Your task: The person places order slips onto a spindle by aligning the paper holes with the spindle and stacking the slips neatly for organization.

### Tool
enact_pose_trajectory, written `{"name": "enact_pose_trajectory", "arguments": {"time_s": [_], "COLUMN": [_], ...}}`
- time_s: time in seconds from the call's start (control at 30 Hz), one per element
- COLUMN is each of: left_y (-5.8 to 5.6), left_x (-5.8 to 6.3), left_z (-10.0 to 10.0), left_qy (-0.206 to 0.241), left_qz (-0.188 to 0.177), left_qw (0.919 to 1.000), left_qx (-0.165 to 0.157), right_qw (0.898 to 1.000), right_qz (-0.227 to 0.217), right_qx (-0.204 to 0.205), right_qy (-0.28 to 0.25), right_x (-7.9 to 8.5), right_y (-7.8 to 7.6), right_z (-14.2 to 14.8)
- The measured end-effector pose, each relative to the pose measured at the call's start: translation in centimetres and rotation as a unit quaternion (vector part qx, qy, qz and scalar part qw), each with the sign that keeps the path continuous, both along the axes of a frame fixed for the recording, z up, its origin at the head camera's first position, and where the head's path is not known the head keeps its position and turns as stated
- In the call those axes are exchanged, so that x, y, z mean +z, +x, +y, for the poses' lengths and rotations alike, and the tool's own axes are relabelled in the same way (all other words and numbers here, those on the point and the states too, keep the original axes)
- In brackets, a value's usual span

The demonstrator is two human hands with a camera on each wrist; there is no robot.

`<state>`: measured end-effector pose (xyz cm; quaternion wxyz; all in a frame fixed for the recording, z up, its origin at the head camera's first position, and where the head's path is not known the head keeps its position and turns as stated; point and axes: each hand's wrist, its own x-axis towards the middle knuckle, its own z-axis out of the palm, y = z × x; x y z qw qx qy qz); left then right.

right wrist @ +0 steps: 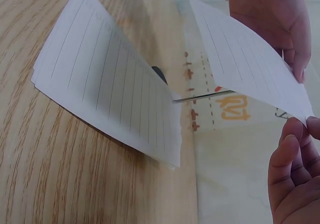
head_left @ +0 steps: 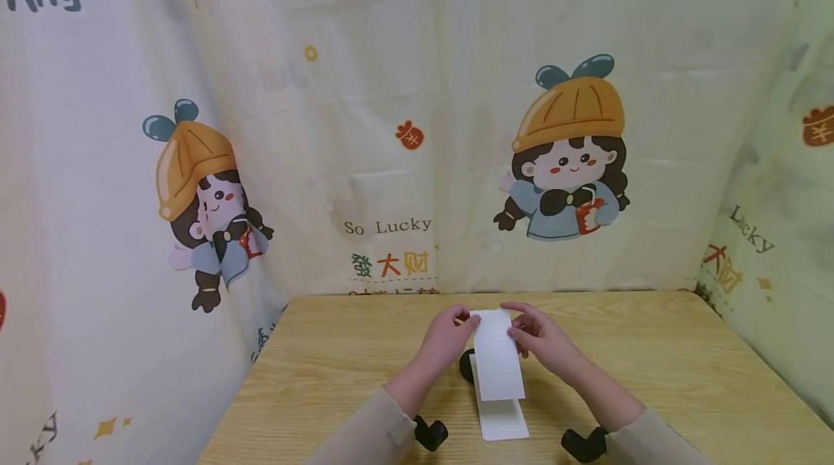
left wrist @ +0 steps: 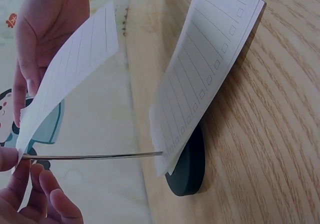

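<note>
My left hand [head_left: 446, 338] pinches the upper left side of a white lined sheet [head_left: 498, 363] between thumb and fingers. At the sheet's opposite side, my right hand [head_left: 541, 338] holds it by thumb and fingertips. The sheet is raised and bends down toward me. Below it, a stack of lined sheets with small checkboxes [left wrist: 205, 69] sits tilted on a paper spike, whose thin metal rod [left wrist: 95, 157] rises from a round black base [left wrist: 192, 166]. The rod reaches up to the held sheet near my left fingertips; its tip is hidden there.
The wooden table [head_left: 352, 349] ends at a cream curtain [head_left: 365, 182] with cartoon prints at the back and sides. A black wrist mount sits at the left cuff [head_left: 431, 434] and another at the right cuff [head_left: 584, 445].
</note>
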<state>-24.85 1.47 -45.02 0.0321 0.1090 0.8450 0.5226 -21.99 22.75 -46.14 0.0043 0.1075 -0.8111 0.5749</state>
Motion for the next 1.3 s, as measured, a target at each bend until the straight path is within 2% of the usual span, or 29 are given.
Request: {"name": "enact_pose_trajectory", "arguments": {"time_s": [0.33,0.57,0.83,1.07,1.3], "left_y": [-0.4,-0.7,-1.1,-1.3,-1.2], "left_x": [0.1,0.1,-0.1,-0.1,0.2], "left_z": [-0.1,-0.2,-0.7,-0.8,-1.0], "left_qy": [0.03,0.024,0.076,0.055,0.038], "left_qz": [-0.03,-0.032,-0.047,-0.038,-0.035], "left_qw": [0.999,0.999,0.9955,0.9975,0.9982], "left_qx": [-0.016,-0.019,-0.03,-0.023,-0.03], "right_qw": [1.0,1.0,1.0,1.0,0.999], "right_qz": [0.007,-0.002,-0.006,-0.009,-0.025], "right_qx": [0.009,0.006,0.0,-0.013,-0.031], "right_qy": [-0.005,-0.008,-0.013,0.003,0.015], "right_x": [0.2,0.5,0.5,0.3,-0.2], "right_y": [0.0,0.2,0.1,-0.1,-0.4], "right_z": [-0.1,-0.3,-0.4,-0.6,-1.0]}}
